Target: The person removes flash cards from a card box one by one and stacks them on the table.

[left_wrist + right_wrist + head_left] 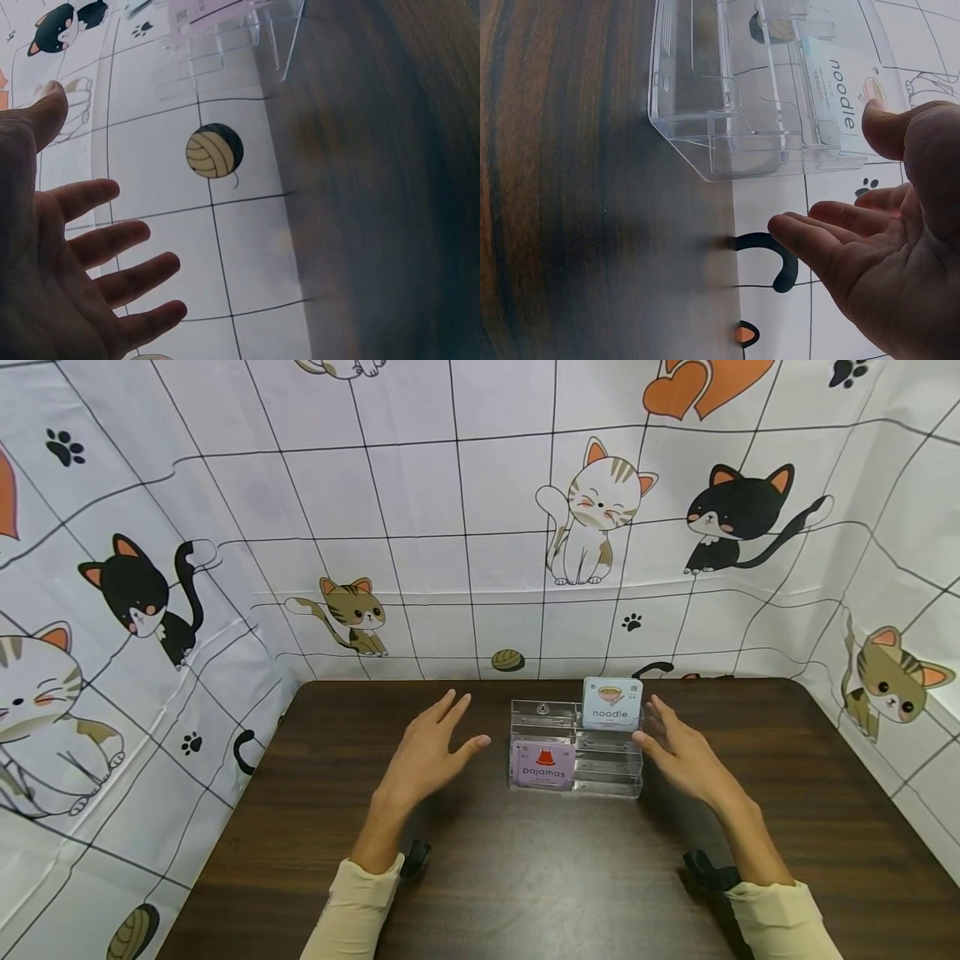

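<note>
A clear plastic tiered card holder (609, 766) stands on the dark wooden table. In its upper right slot is a light blue noodle card (612, 703), and a purple pajamas card (543, 765) sits at the lower left. My left hand (430, 754) hovers to the left of the holder, apart from it, fingers spread and holding nothing. At the holder's right side is my right hand (686, 756), fingers extended. In the right wrist view its thumb (889, 127) overlaps the edge of the noodle card.
The dark wooden tabletop (480, 877) runs back to a white sheet (420, 493) printed with cats, paws and grid lines. That sheet also hangs along both sides. A black band (708, 870) is on the right wrist and another (416, 858) on the left.
</note>
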Demonstrator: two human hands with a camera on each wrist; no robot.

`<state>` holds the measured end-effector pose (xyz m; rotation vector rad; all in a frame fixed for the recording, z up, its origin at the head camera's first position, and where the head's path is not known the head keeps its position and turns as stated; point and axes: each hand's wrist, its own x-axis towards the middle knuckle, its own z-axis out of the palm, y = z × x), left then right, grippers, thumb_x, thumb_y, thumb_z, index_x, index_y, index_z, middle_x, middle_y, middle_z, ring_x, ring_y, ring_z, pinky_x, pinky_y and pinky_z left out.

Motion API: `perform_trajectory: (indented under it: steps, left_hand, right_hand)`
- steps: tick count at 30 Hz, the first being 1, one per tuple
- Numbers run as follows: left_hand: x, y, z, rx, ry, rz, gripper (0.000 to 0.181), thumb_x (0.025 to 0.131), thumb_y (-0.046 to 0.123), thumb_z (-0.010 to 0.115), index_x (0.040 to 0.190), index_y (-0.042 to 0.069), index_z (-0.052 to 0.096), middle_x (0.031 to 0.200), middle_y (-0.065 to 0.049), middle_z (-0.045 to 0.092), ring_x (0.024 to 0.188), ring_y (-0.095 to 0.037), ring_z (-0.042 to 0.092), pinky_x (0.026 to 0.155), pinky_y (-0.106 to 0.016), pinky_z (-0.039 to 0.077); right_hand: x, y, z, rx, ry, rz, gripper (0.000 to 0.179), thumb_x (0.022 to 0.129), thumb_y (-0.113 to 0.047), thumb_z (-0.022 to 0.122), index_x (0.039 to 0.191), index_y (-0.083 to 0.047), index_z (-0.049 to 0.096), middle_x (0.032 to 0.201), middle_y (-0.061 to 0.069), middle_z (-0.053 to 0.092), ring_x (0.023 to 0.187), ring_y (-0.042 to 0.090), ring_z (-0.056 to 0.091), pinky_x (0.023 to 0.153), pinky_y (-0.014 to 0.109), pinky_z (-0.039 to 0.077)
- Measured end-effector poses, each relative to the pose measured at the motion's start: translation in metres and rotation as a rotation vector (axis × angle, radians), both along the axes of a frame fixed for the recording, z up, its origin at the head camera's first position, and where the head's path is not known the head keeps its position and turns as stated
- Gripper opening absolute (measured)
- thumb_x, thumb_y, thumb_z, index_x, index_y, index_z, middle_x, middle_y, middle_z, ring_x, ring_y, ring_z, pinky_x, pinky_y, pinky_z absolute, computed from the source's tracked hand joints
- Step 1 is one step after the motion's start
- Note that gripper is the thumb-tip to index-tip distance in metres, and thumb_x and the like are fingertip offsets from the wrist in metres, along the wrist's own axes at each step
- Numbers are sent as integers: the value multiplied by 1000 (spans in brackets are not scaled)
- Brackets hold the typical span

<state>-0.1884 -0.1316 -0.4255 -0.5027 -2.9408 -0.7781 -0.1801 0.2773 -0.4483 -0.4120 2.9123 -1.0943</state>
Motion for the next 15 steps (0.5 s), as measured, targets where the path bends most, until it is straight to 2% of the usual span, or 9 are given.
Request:
perform_trajectory:
  steps: [10,15]
  left_hand:
    - [4,12,-1,27,9,-14,79,101,59,66,166,21,43,171,-11,43,154,-41,45,123,-63,40]
    - [3,18,-5,23,24,-27,74,101,57,67,163,21,49,165,-12,51,149,-39,53,119,-62,45]
  right_hand:
    - [0,-3,-1,0,3,11,77,114,-28,54,168,9,11,165,40,33,146,57,46,110,69,46]
    - [-1,-5,-3,-2,11,18,74,114,-24,55,167,10,16,163,42,36,143,58,49,107,68,49]
